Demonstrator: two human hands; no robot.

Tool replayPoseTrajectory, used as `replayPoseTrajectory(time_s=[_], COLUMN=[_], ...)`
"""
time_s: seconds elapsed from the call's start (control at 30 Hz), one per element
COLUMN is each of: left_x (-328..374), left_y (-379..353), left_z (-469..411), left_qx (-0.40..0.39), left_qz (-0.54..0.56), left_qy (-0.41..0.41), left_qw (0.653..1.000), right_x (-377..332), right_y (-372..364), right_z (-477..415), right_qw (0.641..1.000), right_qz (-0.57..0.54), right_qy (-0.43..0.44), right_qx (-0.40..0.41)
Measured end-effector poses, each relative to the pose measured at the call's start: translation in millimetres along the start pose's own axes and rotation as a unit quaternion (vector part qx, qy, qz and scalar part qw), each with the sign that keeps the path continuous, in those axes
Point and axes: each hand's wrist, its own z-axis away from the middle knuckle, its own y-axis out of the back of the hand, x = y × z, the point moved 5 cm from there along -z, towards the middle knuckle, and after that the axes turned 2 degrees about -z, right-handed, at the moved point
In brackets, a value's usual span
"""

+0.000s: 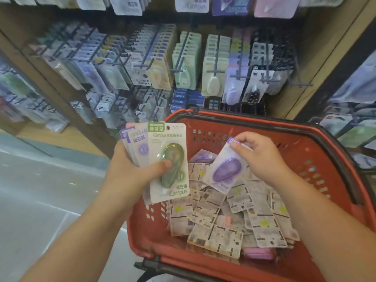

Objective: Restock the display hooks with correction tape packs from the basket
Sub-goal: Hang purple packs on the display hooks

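Observation:
A red plastic basket [317, 151] sits low in front of me, holding several correction tape packs [223, 220], most lying face down. My left hand [130, 169] grips a fanned stack of packs; the front one is a green pack [168, 159], with purple packs behind it. My right hand [260, 155] pinches the top edge of a purple pack [225, 169] above the pile in the basket. The display hooks [179, 64] stand behind the basket, hung with rows of packs in yellow, green, purple and black.
Wooden shelf sides [317, 64] frame the hook wall. Blue boxes [179, 98] are stacked low under the hooks. More hanging stock [26, 94] fills the left bay and another display [354, 127] is at the right. Pale floor [40, 200] lies at the left.

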Motion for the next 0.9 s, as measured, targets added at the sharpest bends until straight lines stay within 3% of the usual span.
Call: replayPoseTrajectory(time_s=[0.17,0.43,0.7,0.9], left_x=[-13,-26,-20,-19], left_y=[-55,-115,-130,-128], left_z=[4,21,30,24], left_qx=[-0.063,-0.151,-0.209,-0.166], left_qz=[0.012,0.064,0.074,0.09], left_qy=[0.026,0.082,0.103,0.116], left_qw=[0.998,0.983,0.97,0.975], right_x=[-60,-61,-69,-60], right_y=[22,36,30,14], right_z=[28,35,33,41], right_qw=[0.99,0.996,0.995,0.966], right_qz=[-0.127,-0.073,-0.081,-0.228], right_qy=[-0.005,-0.019,-0.013,-0.087], right_qx=[-0.056,0.056,0.048,0.085])
